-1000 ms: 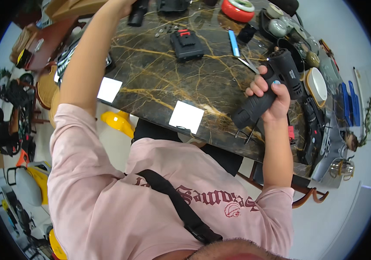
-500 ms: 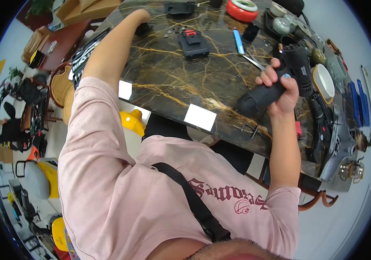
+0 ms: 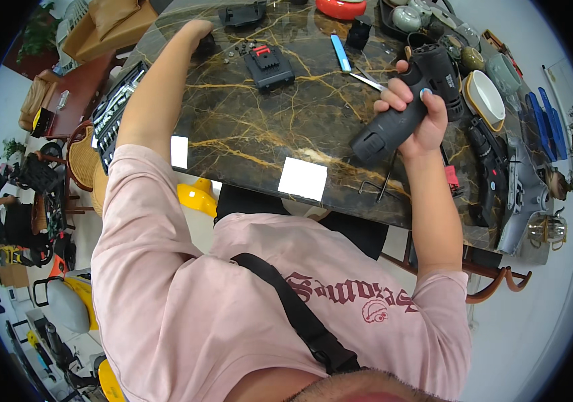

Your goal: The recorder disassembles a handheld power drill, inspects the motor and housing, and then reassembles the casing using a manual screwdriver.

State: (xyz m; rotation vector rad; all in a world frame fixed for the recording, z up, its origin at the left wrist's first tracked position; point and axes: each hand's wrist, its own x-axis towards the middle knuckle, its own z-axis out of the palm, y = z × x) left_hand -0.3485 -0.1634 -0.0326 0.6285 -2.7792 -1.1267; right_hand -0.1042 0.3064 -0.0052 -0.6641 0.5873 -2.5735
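My right hand (image 3: 423, 124) is wrapped round the handle of a black cordless power tool (image 3: 383, 134), held above the right part of the table. The thick base of the handle points toward me, and the tool's body (image 3: 438, 75) is beyond my fingers. At the far left, my left hand (image 3: 199, 28) reaches down to a small dark thing (image 3: 206, 44); its fingers are hidden, so a hold cannot be made out. Between the hands lies a black battery pack (image 3: 269, 70) with a red clip. Several small metal parts (image 3: 238, 50) are scattered beside it.
The dark marble table (image 3: 233, 127) holds a blue-handled knife (image 3: 340, 53), hex keys (image 3: 381, 186) near the front edge, and a second black tool (image 3: 484, 151) at right. A socket set (image 3: 115, 110) sits by my left arm. Bowls and teaware (image 3: 484, 100) crowd the far right.
The whole view has shifted slightly, with table things now further left and up. My right hand still grips the power tool, and my left hand stays at the far left.
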